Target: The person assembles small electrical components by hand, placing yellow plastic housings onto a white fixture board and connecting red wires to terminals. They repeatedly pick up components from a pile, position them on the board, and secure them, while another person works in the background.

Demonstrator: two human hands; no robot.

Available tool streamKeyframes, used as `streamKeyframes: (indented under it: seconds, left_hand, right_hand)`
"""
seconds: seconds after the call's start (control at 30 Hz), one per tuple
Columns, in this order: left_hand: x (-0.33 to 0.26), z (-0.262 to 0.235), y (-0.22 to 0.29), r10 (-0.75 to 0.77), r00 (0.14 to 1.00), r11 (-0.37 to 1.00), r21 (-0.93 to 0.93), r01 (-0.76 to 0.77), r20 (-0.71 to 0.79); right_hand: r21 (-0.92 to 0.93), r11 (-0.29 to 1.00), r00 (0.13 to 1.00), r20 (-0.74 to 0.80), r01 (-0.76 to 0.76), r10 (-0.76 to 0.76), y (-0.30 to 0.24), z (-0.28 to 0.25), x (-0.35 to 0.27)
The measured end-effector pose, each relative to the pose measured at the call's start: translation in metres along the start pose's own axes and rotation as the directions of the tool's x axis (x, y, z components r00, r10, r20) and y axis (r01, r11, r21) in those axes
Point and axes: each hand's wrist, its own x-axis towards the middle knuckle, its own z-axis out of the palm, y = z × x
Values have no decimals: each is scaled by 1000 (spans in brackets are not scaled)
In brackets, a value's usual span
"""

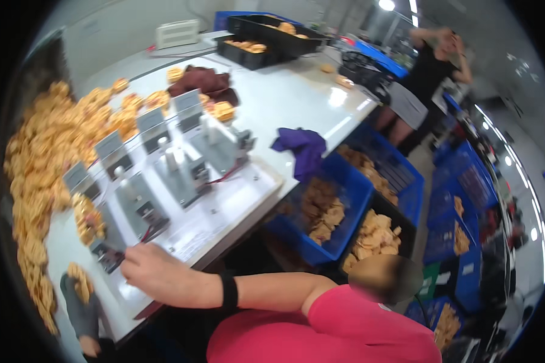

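You face a smooth, glossy white tabletop (297,103): rough, crinkled yellow pieces (42,163) at left, dull metal-looking grey fixtures (141,209), matt purple crumpled cloth (303,151) and smooth blue plastic crates (352,195) at right.

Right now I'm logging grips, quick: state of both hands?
Left hand: gloved, holding a yellow piece.
Right hand: partly curled; whether it grips anything can't be told.

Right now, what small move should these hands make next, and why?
I'd probably bring the yellow piece in the gray-gloved left hand gently toward the nearest metal fixture. A yellow bundle lies at that fixture, and the bare right hand is at its near end, while the piece in the left hand is apart from it.
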Motion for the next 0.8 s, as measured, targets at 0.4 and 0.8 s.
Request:
streamKeyframes:
  seconds: [0.4, 0.8]
  left_hand:
    - [-24, -2, 53, -20, 994, 981, 192, -2, 112]
    - [-31, -8, 19, -331, 944, 742, -617, 262, 4]
  right_hand:
    - [50, 998, 998, -41, -49, 51, -8, -9, -6]
    - [159, 985, 996, -80, 61, -48, -7, -22, -6]
